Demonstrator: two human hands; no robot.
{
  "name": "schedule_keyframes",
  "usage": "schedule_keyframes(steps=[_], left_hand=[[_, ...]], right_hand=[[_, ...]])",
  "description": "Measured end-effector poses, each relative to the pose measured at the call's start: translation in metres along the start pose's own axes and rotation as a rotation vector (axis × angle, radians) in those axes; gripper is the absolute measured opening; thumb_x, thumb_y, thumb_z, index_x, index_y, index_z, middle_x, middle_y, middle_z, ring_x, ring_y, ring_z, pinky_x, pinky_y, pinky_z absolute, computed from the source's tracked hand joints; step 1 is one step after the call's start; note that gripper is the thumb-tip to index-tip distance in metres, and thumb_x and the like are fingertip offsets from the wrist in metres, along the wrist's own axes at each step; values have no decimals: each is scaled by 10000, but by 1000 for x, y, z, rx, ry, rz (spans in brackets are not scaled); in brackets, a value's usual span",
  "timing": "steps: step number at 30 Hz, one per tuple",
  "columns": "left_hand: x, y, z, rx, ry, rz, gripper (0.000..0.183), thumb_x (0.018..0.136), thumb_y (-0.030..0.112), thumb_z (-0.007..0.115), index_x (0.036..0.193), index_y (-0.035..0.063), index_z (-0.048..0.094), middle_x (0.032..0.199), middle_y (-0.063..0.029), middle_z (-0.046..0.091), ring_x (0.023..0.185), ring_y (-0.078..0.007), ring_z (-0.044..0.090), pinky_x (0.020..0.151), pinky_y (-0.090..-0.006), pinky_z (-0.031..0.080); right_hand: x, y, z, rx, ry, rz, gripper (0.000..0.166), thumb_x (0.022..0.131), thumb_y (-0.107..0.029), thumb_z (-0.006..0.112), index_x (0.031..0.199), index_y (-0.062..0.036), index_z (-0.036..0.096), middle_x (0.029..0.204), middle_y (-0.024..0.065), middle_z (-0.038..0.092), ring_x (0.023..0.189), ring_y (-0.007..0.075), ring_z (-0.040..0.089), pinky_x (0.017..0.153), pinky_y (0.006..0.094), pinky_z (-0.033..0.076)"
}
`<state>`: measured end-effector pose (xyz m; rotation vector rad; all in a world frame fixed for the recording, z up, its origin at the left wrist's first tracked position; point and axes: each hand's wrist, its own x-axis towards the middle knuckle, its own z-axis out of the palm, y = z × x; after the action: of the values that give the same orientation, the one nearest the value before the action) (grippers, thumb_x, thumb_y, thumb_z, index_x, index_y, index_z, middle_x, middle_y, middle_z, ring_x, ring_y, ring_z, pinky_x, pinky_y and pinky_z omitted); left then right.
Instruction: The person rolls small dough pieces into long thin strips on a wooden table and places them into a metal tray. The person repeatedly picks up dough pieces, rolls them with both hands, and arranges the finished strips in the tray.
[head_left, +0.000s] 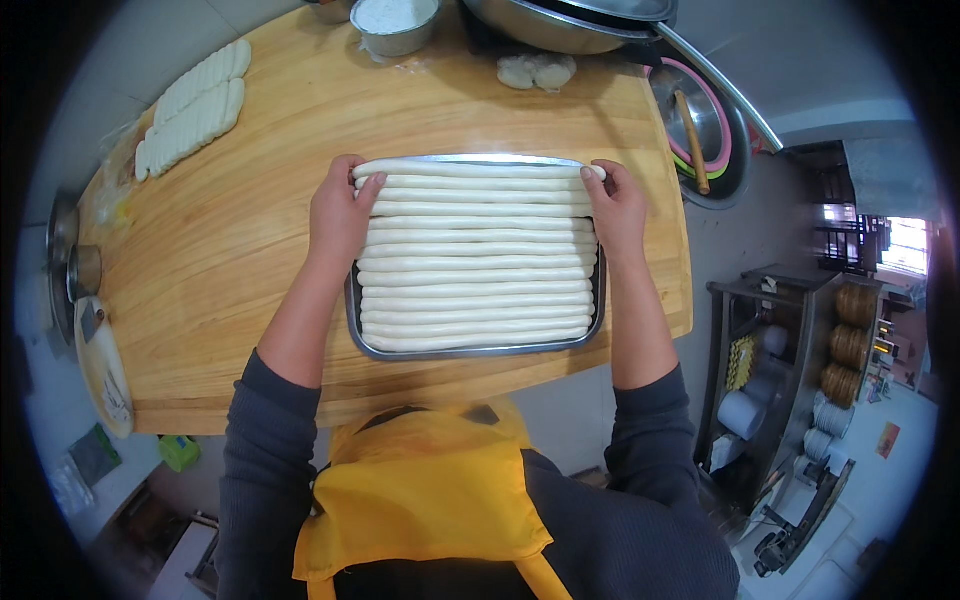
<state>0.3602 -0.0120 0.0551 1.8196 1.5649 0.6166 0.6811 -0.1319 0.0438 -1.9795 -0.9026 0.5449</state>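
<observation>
A rectangular metal tray (598, 300) lies on the wooden worktop before me, filled with long white dough ropes (480, 264) laid side by side. Across its far end runs the last dough rope (472, 172), with a strip of the tray's bare rim showing behind it. My left hand (341, 210) pinches this rope's left end between thumb and fingers. At the other end, my right hand (620, 206) grips it the same way, the tip poking out beside the thumb. The rope looks straight and level with its neighbours; whether it rests fully on the tray I cannot tell.
Two rows of dough pieces (196, 105) lie at the far left of the wooden worktop (285, 142). A bowl of white flour (395, 30) and a large metal pan (570, 30) stand at the back. Nested basins (712, 127) hold a rolling pin (691, 142) off the right edge.
</observation>
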Motion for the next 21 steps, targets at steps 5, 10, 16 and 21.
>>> schedule_keyframes(steps=[5, 10, 16, 21], left_hand=[[-3, -3, 1, -2, 49, 19, 337, 914, 273, 687, 1120, 25, 589, 855, -128, 657, 762, -244, 618, 712, -351, 504], [-4, 2, 1, -33, 105, 6, 342, 918, 289, 678, 1112, 16, 609, 893, -160, 671, 806, -293, 637, 733, -372, 507], [-2, 2, -1, 215, 53, 40, 354, 922, 288, 664, 1137, 10, 622, 914, -179, 665, 833, -341, 635, 749, -409, 507], [-3, -6, -5, 346, 71, 103, 323, 926, 272, 650, 1127, 19, 647, 893, -166, 652, 820, -345, 627, 742, -429, 503]], right_hand=[[0, -13, -9, -340, -78, -56, 331, 905, -276, 651, 1121, -26, 666, 848, 156, 674, 790, 296, 650, 733, 384, 508], [-4, -14, -12, -369, -113, -66, 345, 904, -270, 641, 1154, -32, 656, 874, 167, 679, 802, 315, 649, 737, 398, 509], [-11, -15, -10, -543, 27, -200, 293, 906, -252, 633, 1100, -35, 675, 892, 166, 678, 805, 315, 647, 737, 398, 511], [-9, -3, -8, -378, 64, -121, 254, 905, -252, 626, 1012, -35, 707, 877, 160, 690, 799, 314, 667, 729, 388, 516]])
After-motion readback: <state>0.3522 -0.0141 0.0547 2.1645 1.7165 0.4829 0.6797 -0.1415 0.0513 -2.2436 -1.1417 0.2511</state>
